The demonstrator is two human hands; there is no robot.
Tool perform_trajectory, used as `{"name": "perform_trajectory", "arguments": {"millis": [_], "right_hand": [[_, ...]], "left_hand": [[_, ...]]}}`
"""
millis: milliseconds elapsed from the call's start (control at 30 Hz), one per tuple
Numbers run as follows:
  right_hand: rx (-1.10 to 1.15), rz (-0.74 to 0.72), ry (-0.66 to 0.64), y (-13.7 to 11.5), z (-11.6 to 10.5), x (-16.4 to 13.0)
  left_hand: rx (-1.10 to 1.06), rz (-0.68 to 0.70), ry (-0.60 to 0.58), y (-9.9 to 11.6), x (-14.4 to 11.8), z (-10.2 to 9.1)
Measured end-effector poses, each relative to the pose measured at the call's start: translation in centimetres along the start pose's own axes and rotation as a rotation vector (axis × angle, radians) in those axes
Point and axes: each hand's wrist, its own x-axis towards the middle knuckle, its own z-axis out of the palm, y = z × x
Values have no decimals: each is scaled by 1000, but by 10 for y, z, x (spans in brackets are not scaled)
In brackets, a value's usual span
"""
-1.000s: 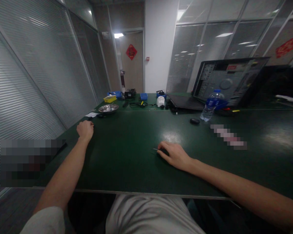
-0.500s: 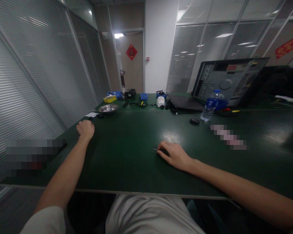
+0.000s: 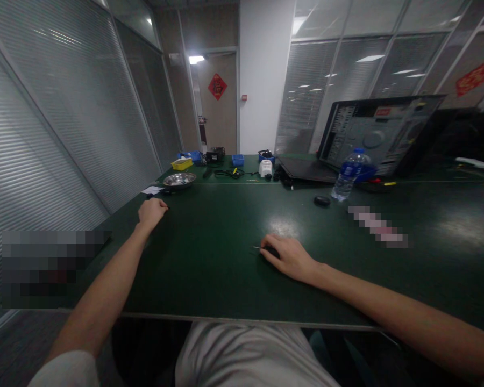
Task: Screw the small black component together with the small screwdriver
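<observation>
Two bare hands rest on the green table point(image 3: 210, 279). At the left, the left hand point(image 3: 152, 210) lies curled in a loose fist, near a metal dish point(image 3: 179, 179). Further right, the right hand point(image 3: 287, 257) closes over a small dark tool point(image 3: 266, 249), its thin tip pointing left. A water bottle point(image 3: 349, 174) stands beyond.

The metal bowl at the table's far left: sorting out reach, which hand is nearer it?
Left. The left hand lies just short of the metal bowl; the right hand rests mid-table.

bare table point(image 3: 210, 269) between hands, water bottle point(image 3: 347, 176), metal dish point(image 3: 179, 179) beyond
</observation>
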Motion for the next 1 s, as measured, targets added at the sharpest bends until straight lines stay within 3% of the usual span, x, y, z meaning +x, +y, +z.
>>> {"name": "perform_trajectory", "arguments": {"millis": [133,200,333,500,633,1000], "right_hand": [[4,0,1,0,0,0],[6,1,-3,-1,-1,0],[9,0,-1,-2,-2,0],[3,-2,13,0,0,0],[6,-4,17,0,0,0],[3,-14,20,1,2,0]], "left_hand": [[-71,142,-112,40,-11,7],[-155,278,-198,66,-26,10],[-444,625,-405,121,-80,15],[-655,870,-603,176,-151,19],[-726,910,-645,191,-174,19],[-687,907,-637,190,-174,21]]}}
